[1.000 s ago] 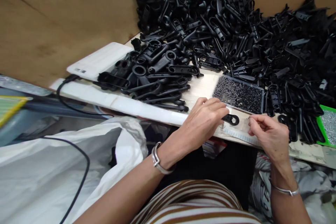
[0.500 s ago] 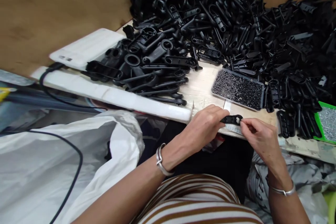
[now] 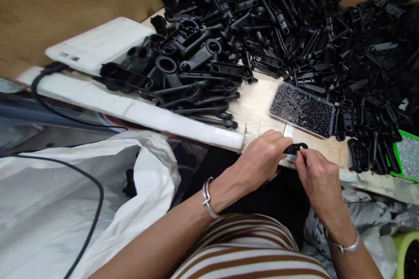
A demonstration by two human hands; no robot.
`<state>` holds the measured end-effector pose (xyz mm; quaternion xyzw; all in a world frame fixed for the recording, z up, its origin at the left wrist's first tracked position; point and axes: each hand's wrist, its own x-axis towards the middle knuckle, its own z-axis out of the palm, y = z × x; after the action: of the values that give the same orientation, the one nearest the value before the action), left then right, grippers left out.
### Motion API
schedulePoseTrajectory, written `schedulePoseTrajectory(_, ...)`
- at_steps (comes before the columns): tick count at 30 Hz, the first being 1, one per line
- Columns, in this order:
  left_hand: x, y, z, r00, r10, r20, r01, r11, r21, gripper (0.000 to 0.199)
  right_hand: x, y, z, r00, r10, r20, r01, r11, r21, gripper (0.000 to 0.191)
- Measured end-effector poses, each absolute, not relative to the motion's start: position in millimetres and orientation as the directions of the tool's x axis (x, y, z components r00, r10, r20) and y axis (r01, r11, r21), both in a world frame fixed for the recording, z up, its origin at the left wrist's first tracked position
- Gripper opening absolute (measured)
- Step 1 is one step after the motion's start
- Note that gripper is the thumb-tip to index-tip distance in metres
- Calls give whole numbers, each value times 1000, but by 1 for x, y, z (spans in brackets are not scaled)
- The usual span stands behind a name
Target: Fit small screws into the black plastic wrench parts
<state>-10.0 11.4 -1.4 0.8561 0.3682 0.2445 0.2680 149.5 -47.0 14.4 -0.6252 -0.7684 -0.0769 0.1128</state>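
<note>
At the front edge of the table, my left hand (image 3: 262, 161) is closed on one end of a small oblong black plastic part (image 3: 293, 148). My right hand (image 3: 316, 174) pinches at the other end of that part, its thumb and fingertips pressed together there. Whatever sits between those right fingertips is too small and covered to make out. Just beyond the hands stands a clear plastic box (image 3: 301, 109) filled with tiny dark pieces that look like screws.
A large heap of black plastic parts (image 3: 281, 17) covers the table's back. On the left lie a white flat case (image 3: 98, 43) with a black cable and a white padded edge (image 3: 147, 115). A green tray (image 3: 409, 154) of small metal pieces stands right; a white sack (image 3: 153, 170) hangs lower left.
My right hand has moved left and inward over the black part's end, covering more of it. A white spot seen there earlier is now mostly hidden. The whole view has shifted slightly.
</note>
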Motion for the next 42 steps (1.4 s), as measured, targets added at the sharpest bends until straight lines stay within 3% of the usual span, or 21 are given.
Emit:
schedulePoseTrajectory(2, -10, 11, -1, 609, 763, 216, 493, -577, 651, 9, 143, -49, 15, -117, 957, 267, 990, 135, -47, 27)
schedulePoseTrajectory(5, -10, 12, -2, 601, 769, 217, 475, -563, 677, 11, 145, -48, 18, 12, 969, 248, 966, 53, -254, 24)
schedulePoseTrajectory(9, -11, 12, -4, 604, 767, 217, 456, -556, 695, 10, 160, -43, 25, 152, 988, -37, 822, -147, -550, 28)
schedulePoseTrajectory(12, -10, 12, -6, 614, 757, 222, 454, -569, 686, 14, 166, -37, 33, 153, 969, -192, 760, -240, -603, 33)
schedulePoseTrajectory(18, -11, 11, -12, 612, 746, 263, 423, -589, 688, 19, 158, -32, 38, 142, 983, -114, 856, -180, -484, 24)
schedulePoseTrajectory(23, -12, 12, -10, 618, 743, 259, 420, -590, 690, 22, 155, -32, 39, 25, 996, -83, 943, -51, -329, 24)
schedulePoseTrajectory(30, -13, 12, -4, 623, 746, 236, 415, -571, 708, 19, 145, -24, 49, -198, 969, -149, 964, 220, 148, 22)
schedulePoseTrajectory(33, -14, 12, -7, 597, 758, 262, 398, -564, 724, 19, 138, -26, 52, -241, 952, -186, 918, 286, 274, 20)
schedulePoseTrajectory(38, -14, 11, -13, 543, 770, 336, 361, -575, 734, 19, 138, -29, 51, -250, 947, -200, 915, 299, 272, 19)
schedulePoseTrajectory(42, -14, 11, -14, 520, 776, 356, 370, -580, 725, 16, 153, -19, 51, -245, 943, -225, 962, 266, 65, 18)
